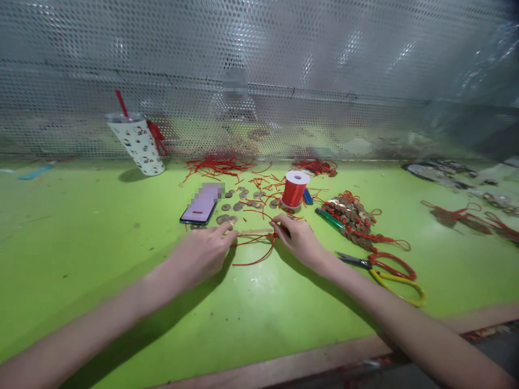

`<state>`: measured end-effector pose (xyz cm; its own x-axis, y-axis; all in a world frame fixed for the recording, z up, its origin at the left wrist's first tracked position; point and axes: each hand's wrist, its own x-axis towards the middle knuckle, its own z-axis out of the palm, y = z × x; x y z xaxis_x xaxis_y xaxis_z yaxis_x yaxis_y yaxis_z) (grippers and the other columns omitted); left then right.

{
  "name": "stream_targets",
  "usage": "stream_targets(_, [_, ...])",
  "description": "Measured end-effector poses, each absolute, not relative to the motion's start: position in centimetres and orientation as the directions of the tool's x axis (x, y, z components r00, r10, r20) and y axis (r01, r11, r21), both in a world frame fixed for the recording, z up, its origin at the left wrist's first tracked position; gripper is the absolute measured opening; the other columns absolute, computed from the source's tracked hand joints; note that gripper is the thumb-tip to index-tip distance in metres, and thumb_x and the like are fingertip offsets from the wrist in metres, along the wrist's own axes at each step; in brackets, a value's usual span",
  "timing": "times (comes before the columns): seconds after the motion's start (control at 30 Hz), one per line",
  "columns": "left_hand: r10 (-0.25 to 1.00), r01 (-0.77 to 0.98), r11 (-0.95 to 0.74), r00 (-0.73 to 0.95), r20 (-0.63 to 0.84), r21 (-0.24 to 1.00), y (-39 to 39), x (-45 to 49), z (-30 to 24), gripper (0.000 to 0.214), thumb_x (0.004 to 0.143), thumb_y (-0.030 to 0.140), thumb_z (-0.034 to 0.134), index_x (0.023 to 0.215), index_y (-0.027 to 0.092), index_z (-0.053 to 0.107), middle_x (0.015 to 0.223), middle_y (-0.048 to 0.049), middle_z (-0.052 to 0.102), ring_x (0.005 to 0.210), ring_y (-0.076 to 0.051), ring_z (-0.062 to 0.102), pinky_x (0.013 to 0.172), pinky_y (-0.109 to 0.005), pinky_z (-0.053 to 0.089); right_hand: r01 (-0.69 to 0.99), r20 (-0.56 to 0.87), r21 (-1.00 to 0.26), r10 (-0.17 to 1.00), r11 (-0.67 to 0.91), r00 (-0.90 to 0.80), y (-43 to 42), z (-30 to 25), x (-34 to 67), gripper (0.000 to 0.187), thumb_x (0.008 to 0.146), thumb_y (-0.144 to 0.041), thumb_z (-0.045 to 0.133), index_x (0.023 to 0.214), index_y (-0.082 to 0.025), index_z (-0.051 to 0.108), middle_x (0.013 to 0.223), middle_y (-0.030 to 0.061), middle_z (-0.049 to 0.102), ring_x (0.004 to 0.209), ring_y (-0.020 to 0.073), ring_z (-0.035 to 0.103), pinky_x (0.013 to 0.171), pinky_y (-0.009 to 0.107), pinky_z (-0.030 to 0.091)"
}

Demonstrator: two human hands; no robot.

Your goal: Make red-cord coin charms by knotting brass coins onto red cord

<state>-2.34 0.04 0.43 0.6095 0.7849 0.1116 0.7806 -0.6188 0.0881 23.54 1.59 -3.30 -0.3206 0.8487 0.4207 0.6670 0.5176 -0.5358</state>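
Observation:
My left hand (pixel 205 249) and my right hand (pixel 297 236) rest on the green table (pixel 101 259), each pinching an end of a thin pale stick (pixel 253 232) with red cord (pixel 257 249) looped around and below it. Both hands have their fingers closed. Just behind them lie several loose bronze coins (pixel 243 205). A spool of red cord (pixel 294 189) stands behind my right hand.
A phone (pixel 198 209) lies left of the coins. A patterned cup with a red straw (pixel 138 141) stands at back left. Strung coin bundles (pixel 351 216), a green lighter (pixel 329 218) and yellow-and-red scissors (pixel 385 270) lie to the right. A perforated metal screen (pixel 259 75) backs the table.

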Motion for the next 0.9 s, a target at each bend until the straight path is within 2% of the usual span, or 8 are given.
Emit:
stream_targets(0.07, [0.791,0.76,-0.61,0.598,0.127,0.222,-0.3,-2.0,1.0,0.032,0.091,0.012,0.047,0.113,0.013,0.07,0.121,-0.0181,0.07,0.075,-0.023,0.067,0.064,-0.032,0.049,0.625,0.43,-0.583,0.85,0.519,-0.305,1.3,-3.1,23.3,0.023,0.101,-0.032,0.049,0.09,-0.018,0.063,0.063,0.0,0.059,0.051,0.0128,0.044,0.055,0.025,0.033])
stream_targets(0.17, [0.825,0.626,-0.521,0.544,0.155,0.58,-0.7,-1.0,1.2,0.031,0.098,0.028,0.049,0.119,0.016,0.068,0.114,-0.0141,0.072,0.081,-0.022,0.068,0.074,-0.033,0.052,0.544,0.429,-0.665,0.858,0.512,-0.283,0.4,-2.8,22.5,0.022,0.101,-0.033,0.052,0.089,-0.019,0.064,0.064,-0.0005,0.061,0.053,0.0127,0.047,0.055,0.025,0.035])
stream_targets(0.23, [0.858,0.495,-0.33,0.512,0.037,0.804,-1.0,-0.2,0.7,0.035,0.099,0.039,0.05,0.122,0.017,0.066,0.108,-0.0118,0.072,0.069,-0.017,0.064,0.065,-0.029,0.051,0.486,0.427,-0.707,0.858,0.514,-0.286,-0.3,-2.7,21.9,0.022,0.101,-0.034,0.052,0.089,-0.019,0.064,0.064,-0.0006,0.061,0.053,0.013,0.049,0.054,0.025,0.037])
stream_targets(0.3, [0.836,0.343,-0.084,0.536,-0.121,0.936,-1.3,0.5,0.0,0.039,0.098,0.047,0.05,0.117,0.017,0.066,0.082,-0.0051,0.068,0.057,-0.014,0.058,0.054,-0.026,0.047,0.436,0.428,-0.728,0.848,0.529,-0.313,-0.9,-2.7,21.4,0.022,0.101,-0.035,0.053,0.091,-0.019,0.064,0.067,0.0003,0.064,0.055,0.0135,0.052,0.055,0.025,0.039])
stream_targets(0.37, [0.8,0.256,0.072,0.562,-0.21,0.964,-1.4,0.9,-0.7,0.039,0.094,0.054,0.055,0.098,0.017,0.067,0.066,0.0003,0.058,0.048,-0.011,0.047,0.047,-0.024,0.038,0.408,0.434,-0.731,0.834,0.547,-0.341,-1.5,-2.7,21.1,0.021,0.101,-0.034,0.052,0.094,-0.02,0.065,0.071,0.0016,0.067,0.058,0.014,0.055,0.057,0.025,0.041])
stream_targets(0.47, [0.798,0.195,0.128,0.562,-0.218,0.972,-1.5,1.1,-1.2,0.039,0.086,0.055,0.067,0.079,0.018,0.065,0.057,0.0033,0.05,0.045,-0.009,0.038,0.044,-0.024,0.027,0.401,0.438,-0.729,0.828,0.555,-0.35,-1.8,-2.8,20.9,0.021,0.101,-0.034,0.052,0.093,-0.019,0.065,0.075,0.0028,0.069,0.06,0.0146,0.058,0.059,0.026,0.043])
stream_targets(0.7, [0.875,0.219,0.068,0.456,-0.164,0.973,-1.6,1.4,-0.8,0.035,0.079,0.051,0.074,0.082,0.016,0.07,0.065,-0.0007,0.057,0.054,-0.011,0.046,0.045,-0.023,0.031,0.406,0.474,-0.718,0.824,0.566,-0.31,-1.7,-3.0,20.8,0.019,0.1,-0.032,0.053,0.092,-0.019,0.063,0.068,0.0001,0.064,0.055,0.0126,0.053,0.055,0.024,0.039])
stream_targets(0.9, [0.891,0.171,0.074,0.432,-0.142,0.983,-1.7,2.1,-1.1,0.031,0.074,0.045,0.078,0.076,0.016,0.069,0.054,0.0051,0.048,0.047,-0.006,0.031,0.045,-0.022,0.021,0.372,0.413,-0.784,0.865,0.496,-0.284,-1.5,-2.8,20.2,0.018,0.1,-0.031,0.051,0.089,-0.019,0.06,0.065,-0.0021,0.058,0.054,0.0125,0.05,0.055,0.024,0.038])
